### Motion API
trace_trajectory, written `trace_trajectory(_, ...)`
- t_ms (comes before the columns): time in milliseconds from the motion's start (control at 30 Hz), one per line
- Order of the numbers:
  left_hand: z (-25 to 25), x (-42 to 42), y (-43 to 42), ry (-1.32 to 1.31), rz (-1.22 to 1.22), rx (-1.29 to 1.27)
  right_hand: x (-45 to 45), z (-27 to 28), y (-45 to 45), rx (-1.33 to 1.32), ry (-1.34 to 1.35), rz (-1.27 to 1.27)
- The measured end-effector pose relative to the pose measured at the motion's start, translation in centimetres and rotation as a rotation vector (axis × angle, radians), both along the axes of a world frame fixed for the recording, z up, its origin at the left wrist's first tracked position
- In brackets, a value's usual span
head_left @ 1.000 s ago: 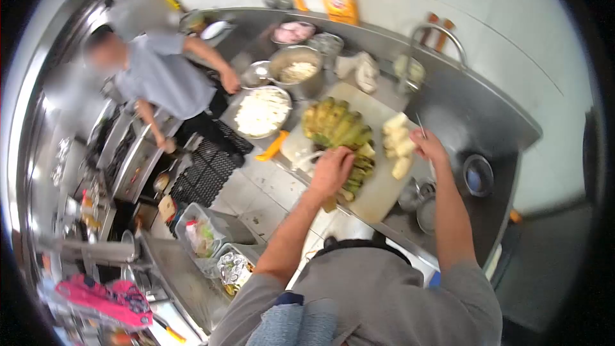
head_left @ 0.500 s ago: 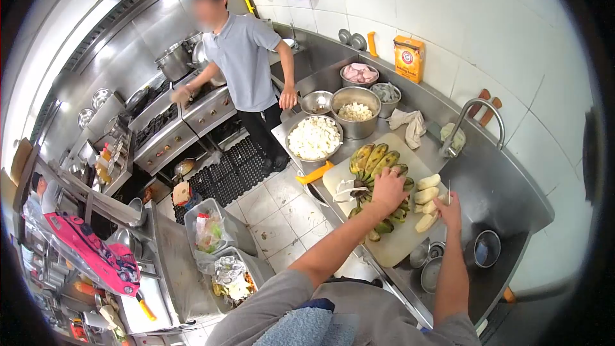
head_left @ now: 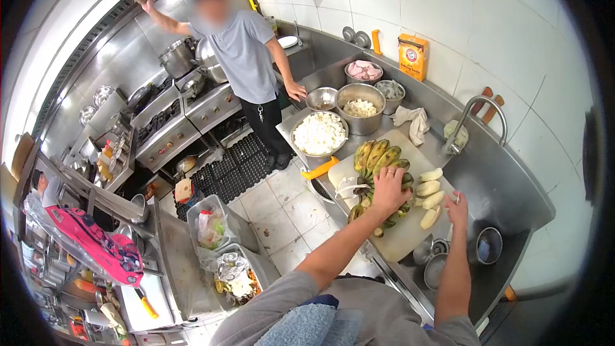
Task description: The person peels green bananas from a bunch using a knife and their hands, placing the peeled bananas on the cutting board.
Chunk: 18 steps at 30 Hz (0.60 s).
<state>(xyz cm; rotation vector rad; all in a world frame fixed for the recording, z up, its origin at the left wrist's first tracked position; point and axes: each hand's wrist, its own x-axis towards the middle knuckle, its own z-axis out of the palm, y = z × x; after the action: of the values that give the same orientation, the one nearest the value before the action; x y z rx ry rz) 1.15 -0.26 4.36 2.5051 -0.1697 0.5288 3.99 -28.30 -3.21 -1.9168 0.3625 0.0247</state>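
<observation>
A bunch of green-yellow bananas (head_left: 378, 157) lies on a white cutting board (head_left: 400, 243) beside the sink. My left hand (head_left: 389, 191) rests on the bunch with its fingers curled over the fruit. To the right, several peeled bananas (head_left: 428, 188) lie in a row along the board's edge. My right hand (head_left: 457, 210) is just right of them, fingers closed around a thin utensil, perhaps a knife, seen nearly end-on. A white strip of material (head_left: 348, 187) lies at the bunch's left side.
Bowls of chopped white food (head_left: 319, 133) and a steel pot (head_left: 360, 107) stand behind the board. The faucet (head_left: 458, 138) arches over the sink at right. Metal cups (head_left: 435, 270) sit nearer. A co-worker (head_left: 238, 51) stands at back left. Bins (head_left: 240, 227) are on the floor.
The view has swung and steadied. The co-worker has raised one arm high with an object in the hand. My right hand has moved slightly away from the peeled bananas; my left stays on the bunch.
</observation>
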Motion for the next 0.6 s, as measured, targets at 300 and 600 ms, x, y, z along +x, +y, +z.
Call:
trace_trajectory(300,-1.2,0.7,0.6,0.02,-0.054,-0.214,-0.3,14.0,8.3,0.4,-0.18,0.267)
trace_trajectory(600,-2.2,0.2,-0.1,0.015,0.005,-0.214,-5.3,10.8,11.7,0.377,-0.232,0.14)
